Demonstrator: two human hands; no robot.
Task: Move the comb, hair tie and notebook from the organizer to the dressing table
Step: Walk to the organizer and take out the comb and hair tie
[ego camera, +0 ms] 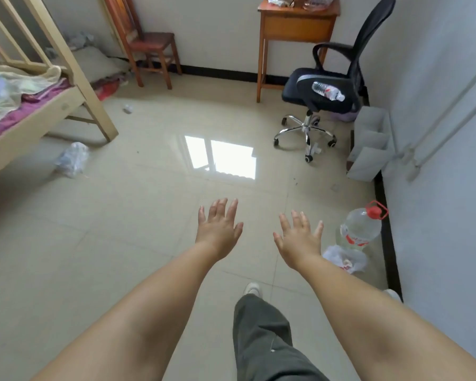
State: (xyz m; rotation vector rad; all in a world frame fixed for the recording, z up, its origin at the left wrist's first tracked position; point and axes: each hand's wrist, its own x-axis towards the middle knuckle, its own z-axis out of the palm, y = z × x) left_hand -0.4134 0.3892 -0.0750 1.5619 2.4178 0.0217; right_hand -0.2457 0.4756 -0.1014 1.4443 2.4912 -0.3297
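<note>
Both my arms stretch forward over a tiled floor. My left hand [219, 226] is open, palm down, fingers spread, holding nothing. My right hand [300, 239] is open too, fingers apart and empty. A grey organizer [370, 144] with open compartments stands on the floor against the right wall, well ahead of my right hand. A small orange wooden table [297, 26] stands at the far wall with clutter on its top. I cannot see a comb, hair tie or notebook.
A black office chair [330, 86] with a water bottle [329, 90] on its seat stands by the table. A large clear jug [360, 226] and plastic bag [345, 258] lie near the right wall. A bed frame [39, 114], wooden chair [149, 42] and crumpled bag [72, 159] are on the left.
</note>
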